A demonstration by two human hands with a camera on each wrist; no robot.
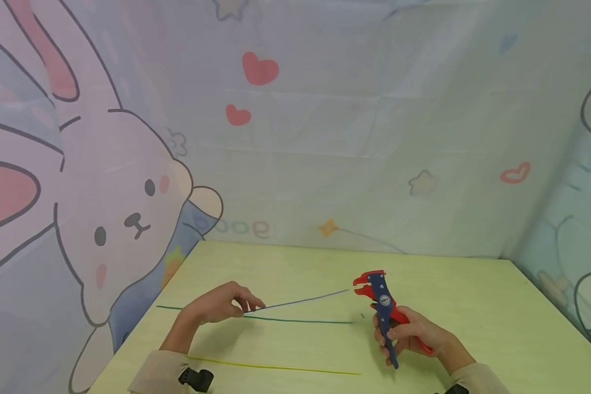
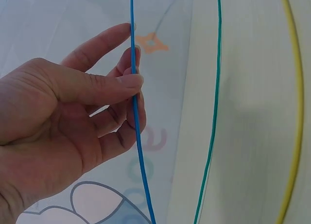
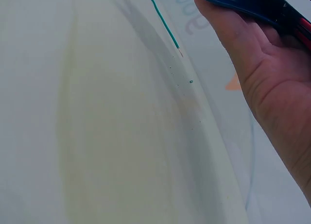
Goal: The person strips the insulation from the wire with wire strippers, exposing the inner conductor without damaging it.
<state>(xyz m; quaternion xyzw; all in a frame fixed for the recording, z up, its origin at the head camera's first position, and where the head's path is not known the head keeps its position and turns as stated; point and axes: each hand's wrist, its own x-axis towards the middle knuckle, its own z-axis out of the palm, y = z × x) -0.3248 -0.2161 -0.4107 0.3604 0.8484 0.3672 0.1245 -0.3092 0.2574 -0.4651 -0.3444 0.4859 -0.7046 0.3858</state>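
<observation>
Between thumb and fingers my left hand [image 1: 224, 302] pinches a blue wire [image 1: 302, 300], held above the table. The wire runs up to the right, its far end close to the jaws of a wire stripper. My right hand [image 1: 413, 332] grips that red and blue wire stripper [image 1: 385, 300] by its handles, jaws apart and pointing left. In the left wrist view the blue wire [image 2: 137, 131] crosses in front of the fingertips. A green wire [image 1: 300, 321] lies on the table beneath it; its end [image 3: 180, 51] shows a short bare tip in the right wrist view.
A yellow wire [image 1: 276, 367] lies nearer the front of the pale table [image 1: 497, 306]. A small green scrap [image 3: 191, 81] and some specks are on the tabletop past the green wire's end. Behind stands a cloth backdrop [image 1: 325, 164] with a rabbit and hearts.
</observation>
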